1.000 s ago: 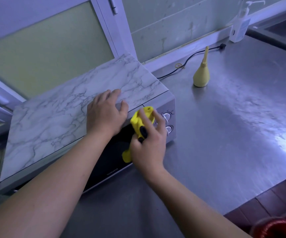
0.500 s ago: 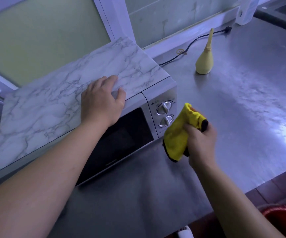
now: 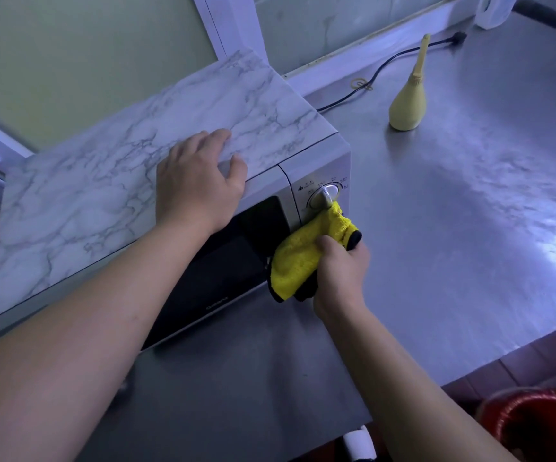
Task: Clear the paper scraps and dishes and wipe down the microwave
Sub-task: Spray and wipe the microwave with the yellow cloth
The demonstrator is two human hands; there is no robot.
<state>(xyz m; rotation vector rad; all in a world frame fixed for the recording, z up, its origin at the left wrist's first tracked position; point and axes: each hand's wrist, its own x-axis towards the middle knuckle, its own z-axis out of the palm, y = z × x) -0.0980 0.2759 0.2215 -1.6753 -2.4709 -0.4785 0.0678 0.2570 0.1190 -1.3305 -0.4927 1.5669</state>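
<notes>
A silver microwave [image 3: 110, 181] with a marble-patterned top and a dark door stands on the steel counter [image 3: 453, 228]. My left hand [image 3: 196, 185] rests flat on the front edge of its top, fingers spread. My right hand [image 3: 340, 271] grips a bunched yellow cloth [image 3: 306, 251] with a black edge and presses it against the lower part of the control panel, just below the upper knob [image 3: 326, 194]. The lower knob is hidden behind the cloth.
A yellow bulb-shaped squeeze bottle [image 3: 408, 101] stands on the counter behind the microwave's right side, beside a black power cord [image 3: 376, 75]. A white dispenser [image 3: 491, 11] sits at the back right. A red bucket [image 3: 533, 425] stands on the floor below the counter edge.
My right hand swung the cloth off the microwave to the right, then brought it back against the control panel. My left hand stayed on top.
</notes>
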